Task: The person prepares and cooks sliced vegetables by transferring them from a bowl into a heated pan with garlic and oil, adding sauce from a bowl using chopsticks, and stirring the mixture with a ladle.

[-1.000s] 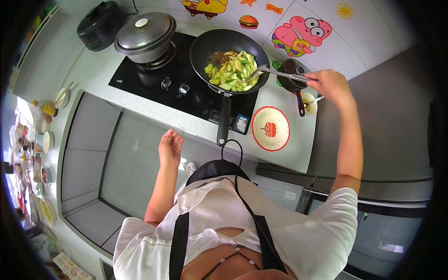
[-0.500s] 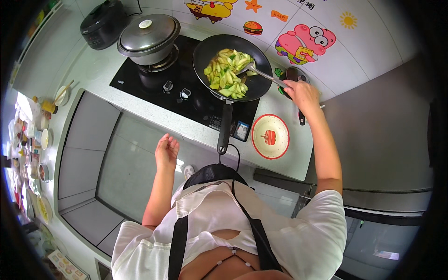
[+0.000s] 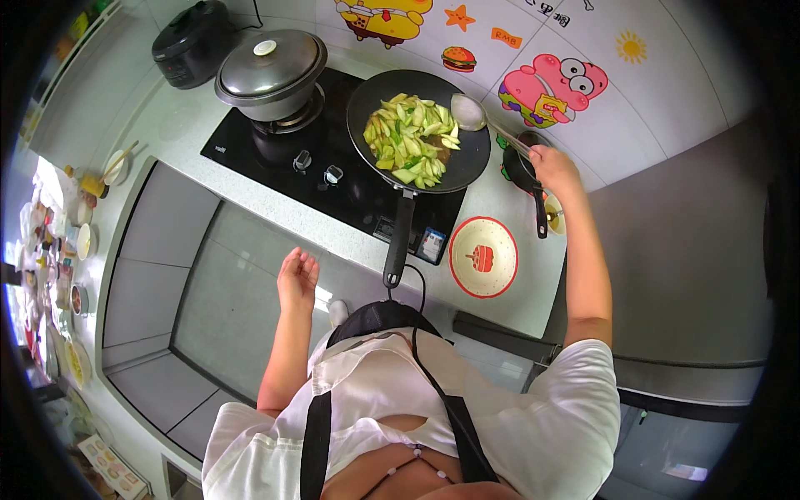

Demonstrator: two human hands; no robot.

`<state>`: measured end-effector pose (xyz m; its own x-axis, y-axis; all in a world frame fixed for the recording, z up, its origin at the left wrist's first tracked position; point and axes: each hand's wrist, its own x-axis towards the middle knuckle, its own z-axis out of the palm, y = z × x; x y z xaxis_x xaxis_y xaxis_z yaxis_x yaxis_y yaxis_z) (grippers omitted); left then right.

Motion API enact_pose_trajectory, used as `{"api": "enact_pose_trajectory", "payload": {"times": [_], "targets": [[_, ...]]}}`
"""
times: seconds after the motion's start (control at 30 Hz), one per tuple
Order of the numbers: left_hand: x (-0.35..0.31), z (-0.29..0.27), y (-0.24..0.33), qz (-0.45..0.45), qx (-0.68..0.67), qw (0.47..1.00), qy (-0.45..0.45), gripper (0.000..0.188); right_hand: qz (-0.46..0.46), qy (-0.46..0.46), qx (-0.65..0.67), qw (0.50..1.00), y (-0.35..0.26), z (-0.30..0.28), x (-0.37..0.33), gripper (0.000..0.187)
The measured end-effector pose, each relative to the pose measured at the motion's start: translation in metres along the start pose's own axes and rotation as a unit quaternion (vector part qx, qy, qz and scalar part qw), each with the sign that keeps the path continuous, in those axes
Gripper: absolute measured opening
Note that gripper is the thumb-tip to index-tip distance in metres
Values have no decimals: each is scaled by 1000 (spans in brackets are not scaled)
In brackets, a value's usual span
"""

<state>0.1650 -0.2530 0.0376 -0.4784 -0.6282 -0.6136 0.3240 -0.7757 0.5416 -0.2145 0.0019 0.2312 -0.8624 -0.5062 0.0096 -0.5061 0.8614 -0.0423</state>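
Note:
My right hand (image 3: 556,169) is closed around the handle of a metal spatula (image 3: 468,112). The spatula's rounded head is raised at the right rim of a black frying pan (image 3: 472,157), apart from the food. Sliced pale-green vegetables (image 3: 408,137) lie heaped in the pan, with some brownish liquid beside them. The pan rests on the right side of a black gas hob (image 3: 262,162), its handle pointing toward me. My left hand (image 3: 297,277) hangs in front of the counter with loosely bent fingers and holds nothing.
A lidded metal pot (image 3: 271,71) stands on the left burner, a black rice cooker (image 3: 192,46) behind it. A red-rimmed bowl (image 3: 500,265) sits right of the hob. Farther right are a small black pan (image 3: 520,172) and a small dish (image 3: 557,218). A grey fridge (image 3: 683,242) borders the counter.
The spatula has come up out of the vegetables and moved to the pan's right rim. The vegetables are heaped differently. My left hand has hardly moved, and the view has shifted slightly.

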Motion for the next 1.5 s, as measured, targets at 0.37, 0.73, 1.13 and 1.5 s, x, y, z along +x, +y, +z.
{"api": "enact_pose_trajectory", "payload": {"times": [0.37,0.73,1.13,1.5], "targets": [[-15,-12,3,29,10,999,32,20,-52,-101,257,960,-13,76,27,28],[-18,-1,-5,19,-6,1000,15,18,-167,49,50,984,-6,-31,-42,29],[-13,-11,-5,21,-24,999,25,17,-124,-159,-107,974,5,-66,41,25],[-19,-22,1,31,-14,998,46,15,-23,-230,371,899,-5,61,25,19]]}}
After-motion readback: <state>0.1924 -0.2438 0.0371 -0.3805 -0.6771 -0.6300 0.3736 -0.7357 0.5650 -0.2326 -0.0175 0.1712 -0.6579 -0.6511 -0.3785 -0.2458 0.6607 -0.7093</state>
